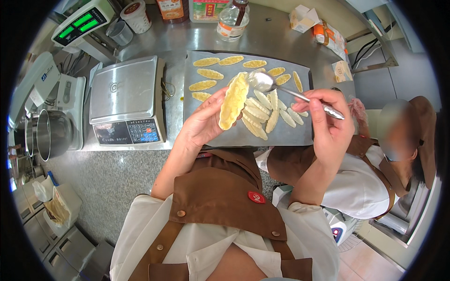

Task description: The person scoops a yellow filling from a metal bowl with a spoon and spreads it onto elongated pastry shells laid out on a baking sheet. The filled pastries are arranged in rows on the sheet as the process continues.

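Note:
My left hand (207,119) holds up a long, boat-shaped pastry piece (233,102) coated in lumpy yellow filling. In my right hand (325,117) is a metal spoon (262,81), its bowl close to the upper end of that piece; whether they touch I cannot tell. Below both hands lies a baking tray lined with grey-white paper (218,138). Several flat, yellow-topped pieces (203,85) are spread over its far and left parts. Paler boat-shaped shells (258,110) sit heaped near its middle, with a few more to the right.
A scale (124,95) stands left of the tray, a stand mixer with a steel bowl (56,131) further left. At the back are a bottle (233,21), a tub (136,15), a measuring cup (120,33) and an open carton (303,18). A co-worker (355,189) is close on my right.

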Tool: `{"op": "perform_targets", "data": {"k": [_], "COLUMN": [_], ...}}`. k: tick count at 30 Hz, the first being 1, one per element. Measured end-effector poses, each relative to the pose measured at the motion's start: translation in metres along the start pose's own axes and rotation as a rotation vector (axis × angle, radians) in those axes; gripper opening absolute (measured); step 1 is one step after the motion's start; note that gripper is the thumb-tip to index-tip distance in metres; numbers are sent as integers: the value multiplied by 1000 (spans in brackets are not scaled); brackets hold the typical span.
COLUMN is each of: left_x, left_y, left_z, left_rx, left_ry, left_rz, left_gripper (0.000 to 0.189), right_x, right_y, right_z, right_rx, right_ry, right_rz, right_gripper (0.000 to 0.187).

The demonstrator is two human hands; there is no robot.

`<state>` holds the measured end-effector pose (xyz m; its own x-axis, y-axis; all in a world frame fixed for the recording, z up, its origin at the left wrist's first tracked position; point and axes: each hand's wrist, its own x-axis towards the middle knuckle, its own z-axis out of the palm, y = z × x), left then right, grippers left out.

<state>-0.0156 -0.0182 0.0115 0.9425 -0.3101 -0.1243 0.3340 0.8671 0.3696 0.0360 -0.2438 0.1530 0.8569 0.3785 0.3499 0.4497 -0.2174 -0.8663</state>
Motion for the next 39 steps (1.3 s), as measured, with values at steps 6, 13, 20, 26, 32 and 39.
{"op": "perform_targets", "data": {"k": [6,13,20,26,32,39], "left_x": [-1,-7,-32,-35,7,33], "left_y": [0,-3,14,26,18,24], "left_z": [-5,-33,-96,-165,-186,-186], "left_rx": [-25,-97,190,648,1140,1096], "left_ry": [20,43,229,422,455,686], "left_rz": [-24,-44,-131,-407,-557,-477], "left_gripper": [48,45,41,38,46,50], "right_x": [1,-7,-36,-80,-100,-116], "right_y": [9,31,67,106,116,129], "right_z": [14,19,30,45,55,53], "right_rx": [-6,71,143,228,239,184], "right_ry": [31,113,150,144,170,201], "right_rz": [25,51,259,458,546,571], "right_gripper": [9,11,10,10,11,12]}}
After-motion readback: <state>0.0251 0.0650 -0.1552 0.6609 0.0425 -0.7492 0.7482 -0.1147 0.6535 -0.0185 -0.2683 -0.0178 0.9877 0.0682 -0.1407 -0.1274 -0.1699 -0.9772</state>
